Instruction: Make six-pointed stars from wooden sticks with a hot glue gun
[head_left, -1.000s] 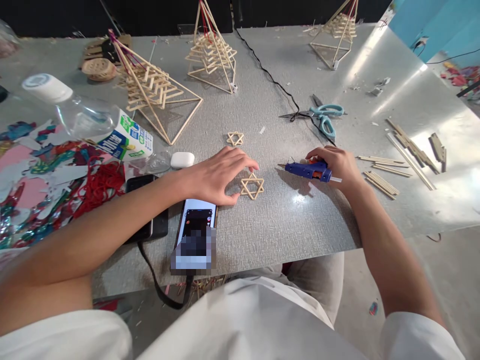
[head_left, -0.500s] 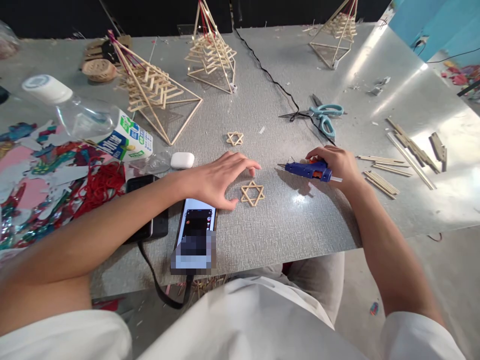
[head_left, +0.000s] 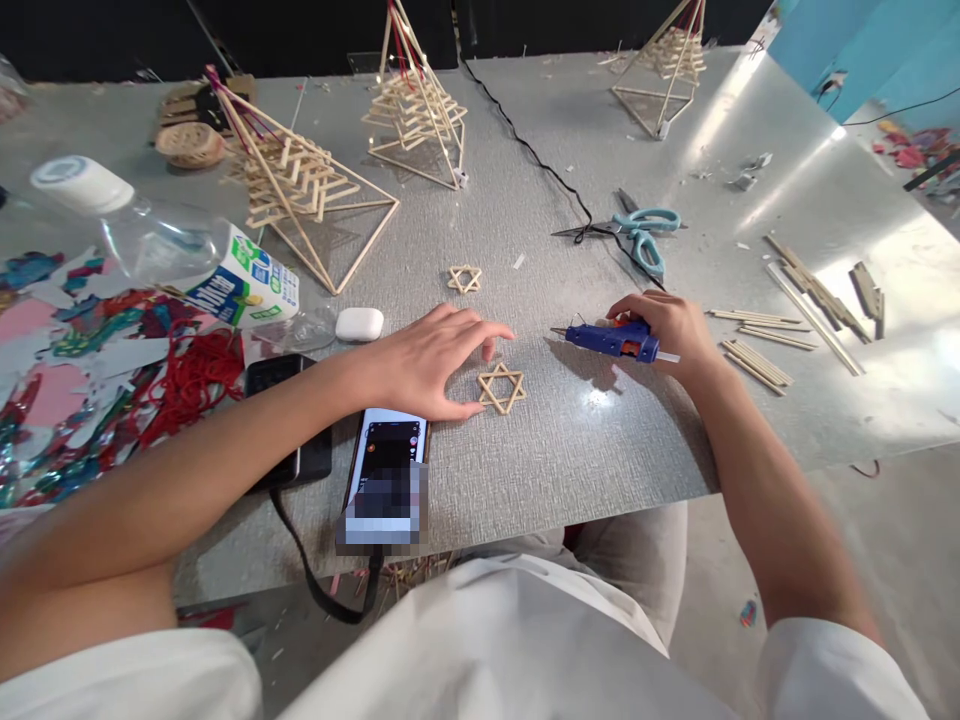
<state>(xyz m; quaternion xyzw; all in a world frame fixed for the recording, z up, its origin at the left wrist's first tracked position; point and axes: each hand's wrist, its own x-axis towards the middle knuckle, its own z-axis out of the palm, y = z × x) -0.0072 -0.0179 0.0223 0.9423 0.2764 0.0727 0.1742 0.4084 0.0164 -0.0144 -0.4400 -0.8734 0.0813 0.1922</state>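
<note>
A small six-pointed star of wooden sticks (head_left: 502, 388) lies flat on the grey table (head_left: 570, 450) in front of me. My left hand (head_left: 427, 362) rests just left of it, fingers spread and lifted, the thumb tip close to the star's left point. My right hand (head_left: 670, 327) is closed around a blue hot glue gun (head_left: 613, 339), whose nozzle points left toward the star from a short distance. A second, smaller stick star (head_left: 464, 279) lies farther back.
A phone (head_left: 386, 478) and a black power bank (head_left: 289, 415) sit near the front edge, a white earbud case (head_left: 359, 323) and a plastic bottle (head_left: 161, 245) to the left. Stick pyramids (head_left: 304, 190) stand behind, scissors (head_left: 637, 228) and loose sticks (head_left: 757, 345) to the right.
My left hand has lifted its fingers off the star and drawn back a little to the left. The star now lies uncovered. The right hand with the glue gun stays put.
</note>
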